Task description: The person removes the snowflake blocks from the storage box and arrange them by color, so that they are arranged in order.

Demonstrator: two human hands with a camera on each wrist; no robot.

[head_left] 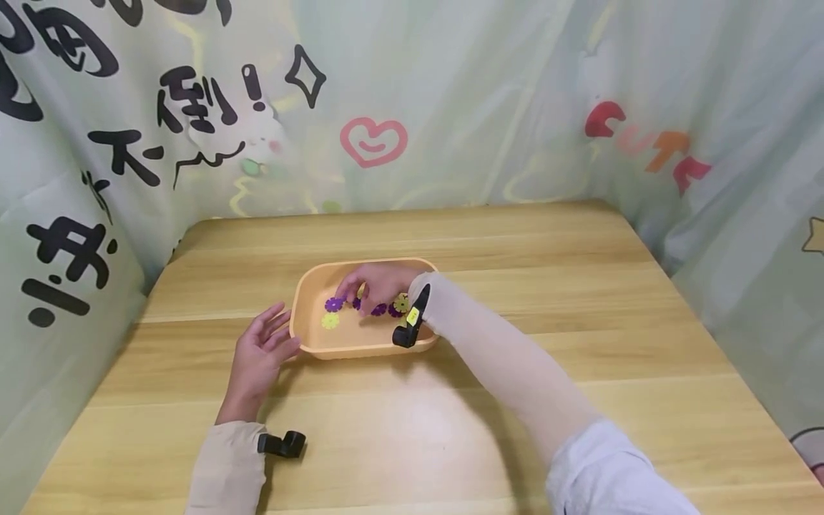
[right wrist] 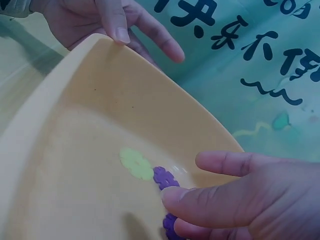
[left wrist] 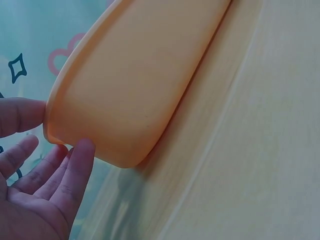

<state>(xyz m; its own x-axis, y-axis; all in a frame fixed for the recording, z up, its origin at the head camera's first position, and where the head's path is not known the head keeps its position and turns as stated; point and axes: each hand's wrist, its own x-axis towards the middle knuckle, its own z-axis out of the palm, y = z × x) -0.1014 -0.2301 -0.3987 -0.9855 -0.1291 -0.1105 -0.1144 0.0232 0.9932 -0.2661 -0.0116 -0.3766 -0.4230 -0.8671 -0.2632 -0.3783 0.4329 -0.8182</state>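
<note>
An orange plastic tray (head_left: 360, 352) holds several small flower-shaped pieces. Among them are a yellow flower piece (head_left: 330, 321) and a purple flower piece (head_left: 334, 305) near its left end. My right hand (head_left: 381, 285) reaches down into the tray, fingers spread over the flowers. In the right wrist view its thumb tip overlaps a purple flower (right wrist: 165, 177), with a gap between the thumb and the finger above. My left hand (head_left: 262, 350) touches the tray's left end, thumb at the near corner. Its fingers are fairly straight along the outside wall in the left wrist view.
The tray stands on a wooden table (head_left: 579, 307). Behind and beside the table hangs a pale curtain (head_left: 476, 107) printed with dark characters and a pink heart. Each wrist wears a black strap camera, the left one (head_left: 283, 444) near the table surface.
</note>
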